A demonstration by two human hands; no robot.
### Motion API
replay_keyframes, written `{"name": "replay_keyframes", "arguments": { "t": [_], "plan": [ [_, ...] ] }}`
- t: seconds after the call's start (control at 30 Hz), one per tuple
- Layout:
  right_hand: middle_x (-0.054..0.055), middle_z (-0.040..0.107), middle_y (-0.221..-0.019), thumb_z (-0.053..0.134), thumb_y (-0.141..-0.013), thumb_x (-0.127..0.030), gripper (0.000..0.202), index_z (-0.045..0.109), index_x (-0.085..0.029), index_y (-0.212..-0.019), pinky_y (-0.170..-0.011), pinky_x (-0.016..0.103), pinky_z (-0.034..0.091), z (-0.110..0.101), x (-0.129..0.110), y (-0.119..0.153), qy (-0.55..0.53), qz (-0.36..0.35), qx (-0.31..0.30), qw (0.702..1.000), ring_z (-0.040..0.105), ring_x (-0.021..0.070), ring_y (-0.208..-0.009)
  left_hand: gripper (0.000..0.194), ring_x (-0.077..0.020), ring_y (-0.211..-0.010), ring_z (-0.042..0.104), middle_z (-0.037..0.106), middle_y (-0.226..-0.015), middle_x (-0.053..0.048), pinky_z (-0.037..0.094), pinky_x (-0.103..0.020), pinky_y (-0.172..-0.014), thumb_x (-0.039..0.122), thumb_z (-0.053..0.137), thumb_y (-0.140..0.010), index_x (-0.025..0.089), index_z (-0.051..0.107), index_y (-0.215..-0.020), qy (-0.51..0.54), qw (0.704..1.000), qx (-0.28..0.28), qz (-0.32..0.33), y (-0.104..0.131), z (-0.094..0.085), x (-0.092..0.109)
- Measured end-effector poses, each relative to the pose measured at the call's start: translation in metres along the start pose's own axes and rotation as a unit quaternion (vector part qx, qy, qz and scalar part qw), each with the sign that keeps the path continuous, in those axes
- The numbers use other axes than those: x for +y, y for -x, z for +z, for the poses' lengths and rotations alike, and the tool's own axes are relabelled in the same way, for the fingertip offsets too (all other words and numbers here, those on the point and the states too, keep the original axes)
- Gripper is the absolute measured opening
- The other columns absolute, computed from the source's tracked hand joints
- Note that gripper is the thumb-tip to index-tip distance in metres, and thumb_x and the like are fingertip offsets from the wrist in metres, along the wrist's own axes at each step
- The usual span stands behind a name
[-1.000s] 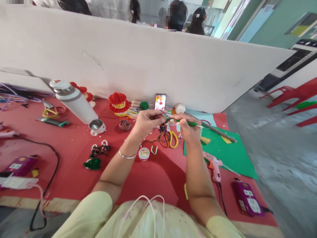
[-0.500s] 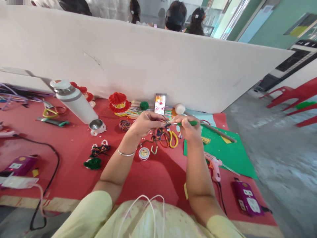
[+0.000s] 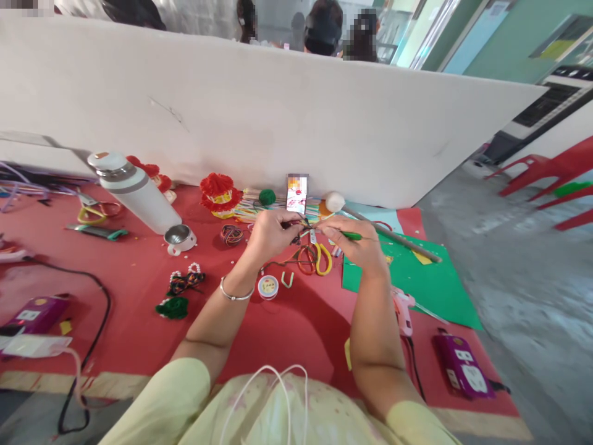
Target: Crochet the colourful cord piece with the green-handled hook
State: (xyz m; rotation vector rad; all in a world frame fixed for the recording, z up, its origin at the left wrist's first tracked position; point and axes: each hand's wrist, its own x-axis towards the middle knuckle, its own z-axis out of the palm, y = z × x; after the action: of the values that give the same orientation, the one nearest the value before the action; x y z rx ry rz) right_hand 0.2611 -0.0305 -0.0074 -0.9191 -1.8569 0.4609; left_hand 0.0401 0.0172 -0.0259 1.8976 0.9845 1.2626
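Note:
My left hand [image 3: 274, 233] pinches a small piece of dark multicoloured yarn work [image 3: 303, 225] above the middle of the table. The fingers of my right hand [image 3: 354, 240] are closed round a thin tool with a green handle [image 3: 352, 235], its tip at the yarn work. Just below lie scissors [image 3: 323, 258] with red and yellow handles. A phone [image 3: 297, 193] stands upright behind my hands. A ball of multicoloured yarn [image 3: 232, 235] rests left of my left hand. Nearer to me are a small white spool [image 3: 268, 287] and a bent pale piece [image 3: 287, 280].
On the left stand a white flask [image 3: 139, 194] and a steel cup [image 3: 180, 238]; beaded yarn bows [image 3: 185, 283] lie nearer. At right are a green sheet [image 3: 445, 290], a pink glue gun [image 3: 403, 309] and a purple box [image 3: 464, 364]. A white board [image 3: 278, 111] closes off the back.
My right hand has turned inward, and the tool's handle now sits mostly behind its fingers. The yarn work hangs less below my hands. The view has shifted slightly.

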Motion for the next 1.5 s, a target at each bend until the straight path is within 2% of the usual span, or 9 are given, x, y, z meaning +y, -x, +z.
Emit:
{"name": "replay_keyframes", "arguments": {
  "t": [0.17, 0.3, 0.4, 0.67, 0.8, 0.97, 1.17, 1.33, 1.5],
  "plan": [
    [0.002, 0.084, -0.122, 0.073, -0.097, -0.024, 0.031, 0.073, -0.033, -0.127, -0.095, 0.043, 0.065, 0.028, 0.002, -0.003, 0.147, -0.180, 0.052, 0.971, 0.078, 0.0221, -0.108, 0.017, -0.0142, -0.068, 0.065, 0.077, -0.076, -0.004, 0.051, -0.027, -0.064, 0.021, 0.085, -0.072, 0.019, 0.086, -0.088, 0.207, 0.973, 0.042, -0.095, -0.005, -0.008, 0.002],
    [0.004, 0.080, -0.132, 0.081, -0.090, -0.019, 0.058, 0.064, -0.036, -0.143, -0.093, 0.044, 0.066, 0.047, 0.006, -0.002, 0.221, -0.273, 0.125, 0.928, 0.076, 0.0248, -0.114, 0.021, -0.0072, -0.051, 0.049, 0.064, -0.060, 0.000, 0.035, -0.021, -0.046, 0.027, 0.094, -0.065, 0.020, 0.085, -0.082, 0.443, 0.867, -0.070, -0.217, -0.011, -0.022, 0.002],
    [0.004, 0.082, -0.129, 0.083, -0.089, -0.021, 0.059, 0.065, -0.036, -0.142, -0.090, 0.044, 0.067, 0.046, 0.005, -0.002, 0.192, -0.287, 0.129, 0.929, 0.077, 0.0247, -0.111, 0.023, -0.0061, -0.050, 0.048, 0.061, -0.058, 0.001, 0.032, -0.020, -0.044, 0.027, 0.097, -0.060, 0.019, 0.083, -0.076, 0.480, 0.836, -0.123, -0.235, -0.014, -0.027, -0.002],
    [0.001, 0.086, -0.106, 0.073, -0.096, -0.020, 0.023, 0.080, -0.032, -0.115, -0.091, 0.041, 0.064, 0.014, -0.019, -0.002, 0.084, -0.138, 0.012, 0.987, 0.081, 0.0203, -0.099, 0.014, -0.0089, -0.056, 0.059, 0.074, -0.068, -0.004, 0.045, -0.022, -0.052, 0.019, 0.091, -0.066, 0.018, 0.087, -0.080, 0.287, 0.936, -0.110, -0.172, -0.011, -0.028, -0.005],
    [0.001, 0.086, -0.097, 0.071, -0.098, -0.028, 0.013, 0.084, -0.030, -0.100, -0.088, 0.039, 0.065, 0.009, -0.013, 0.003, -0.083, -0.013, -0.004, 0.996, 0.082, 0.0209, -0.094, 0.019, -0.0104, -0.057, 0.063, 0.077, -0.070, -0.005, 0.049, -0.022, -0.054, 0.017, 0.092, -0.062, 0.017, 0.087, -0.081, 0.292, 0.925, -0.172, -0.175, -0.011, -0.030, -0.002],
    [0.003, 0.085, -0.088, 0.073, -0.092, -0.058, 0.030, 0.084, -0.030, -0.091, -0.085, 0.044, 0.068, 0.039, 0.013, -0.003, -0.297, 0.019, 0.095, 0.950, 0.082, 0.0238, -0.087, 0.028, -0.0108, -0.051, 0.063, 0.073, -0.064, -0.003, 0.050, -0.022, -0.048, 0.024, 0.097, -0.056, 0.017, 0.086, -0.080, 0.411, 0.867, -0.171, -0.224, -0.011, -0.019, 0.001],
    [0.003, 0.082, -0.116, 0.075, -0.095, -0.041, 0.019, 0.082, -0.037, -0.113, -0.096, 0.044, 0.063, 0.063, 0.015, -0.007, -0.091, -0.079, 0.171, 0.978, 0.077, 0.0234, -0.108, 0.024, -0.0078, -0.054, 0.061, 0.076, -0.074, -0.002, 0.050, -0.020, -0.050, 0.024, 0.095, -0.064, 0.017, 0.085, -0.085, 0.412, 0.895, 0.002, -0.173, -0.008, -0.005, 0.010],
    [0.003, 0.083, -0.113, 0.069, -0.099, -0.036, 0.018, 0.081, -0.035, -0.114, -0.095, 0.043, 0.064, 0.058, 0.010, -0.006, -0.049, -0.085, 0.174, 0.980, 0.078, 0.0231, -0.107, 0.030, -0.0093, -0.058, 0.063, 0.075, -0.073, -0.002, 0.050, -0.021, -0.051, 0.030, 0.096, -0.066, 0.019, 0.087, -0.093, 0.426, 0.888, -0.019, -0.171, -0.008, -0.004, 0.010],
    [0.003, 0.080, -0.115, 0.070, -0.099, -0.036, 0.024, 0.078, -0.038, -0.121, -0.094, 0.045, 0.063, 0.063, 0.015, -0.002, 0.051, -0.122, 0.215, 0.968, 0.075, 0.0234, -0.106, 0.036, -0.0060, -0.054, 0.056, 0.074, -0.070, 0.000, 0.042, -0.019, -0.048, 0.027, 0.102, -0.056, 0.018, 0.086, -0.087, 0.424, 0.889, 0.067, -0.159, -0.008, 0.011, 0.008]
  ]
}}
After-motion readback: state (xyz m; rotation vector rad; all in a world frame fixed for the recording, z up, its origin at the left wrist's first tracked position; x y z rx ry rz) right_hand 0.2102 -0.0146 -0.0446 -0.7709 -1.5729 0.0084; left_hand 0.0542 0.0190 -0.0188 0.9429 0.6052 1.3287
